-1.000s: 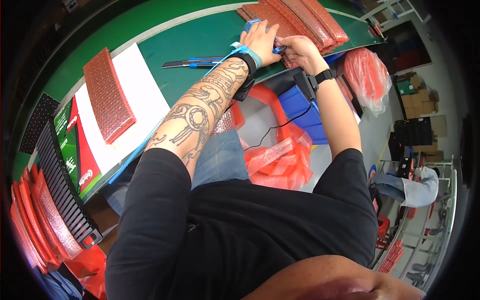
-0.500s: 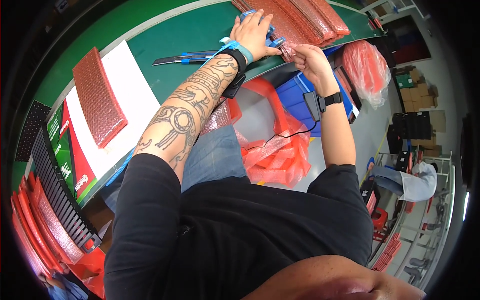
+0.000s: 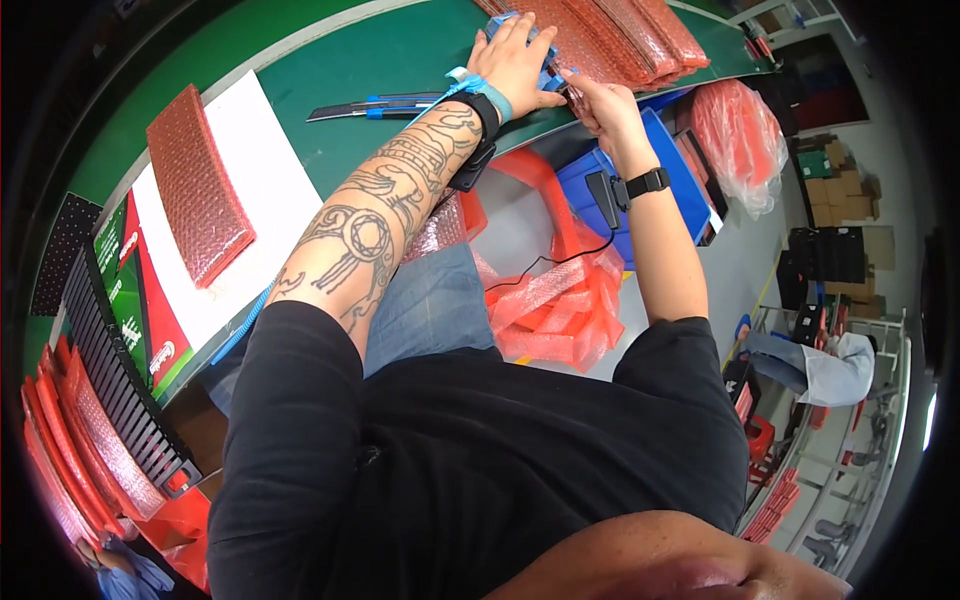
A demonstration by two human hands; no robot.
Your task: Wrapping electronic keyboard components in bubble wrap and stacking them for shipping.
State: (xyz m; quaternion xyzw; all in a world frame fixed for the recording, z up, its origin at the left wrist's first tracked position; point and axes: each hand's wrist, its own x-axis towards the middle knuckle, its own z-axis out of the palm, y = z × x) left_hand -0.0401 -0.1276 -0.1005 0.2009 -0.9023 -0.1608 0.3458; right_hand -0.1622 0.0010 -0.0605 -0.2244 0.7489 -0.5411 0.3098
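Left hand: I am seeing my left hand (image 3: 520,60) lying flat, fingers spread, pressing down on a small blue thing (image 3: 548,62) at the near end of the stack of red bubble-wrap bags (image 3: 610,35); it is gripping nothing that I can make out.
Right hand: my right hand (image 3: 600,100) is pinching the near edge of a bag in that stack, fingers curled shut on it, just beside the left hand.
Stack: the red bags are lying at the far right of the green table (image 3: 330,70), running toward the top edge of the view.
Wrists: a blue strap (image 3: 485,88) is sitting on the left wrist, a black watch (image 3: 647,183) on the right.
Knife: a blue-and-black utility knife (image 3: 375,105) is lying on the table, left of my left wrist, untouched.
Left side: a single red bag (image 3: 195,185) is resting on a white sheet (image 3: 270,190), well apart from both hands.
Below the table: a blue bin (image 3: 680,180) is sitting under my right forearm, with loose red wrap (image 3: 555,310) heaped near my lap.
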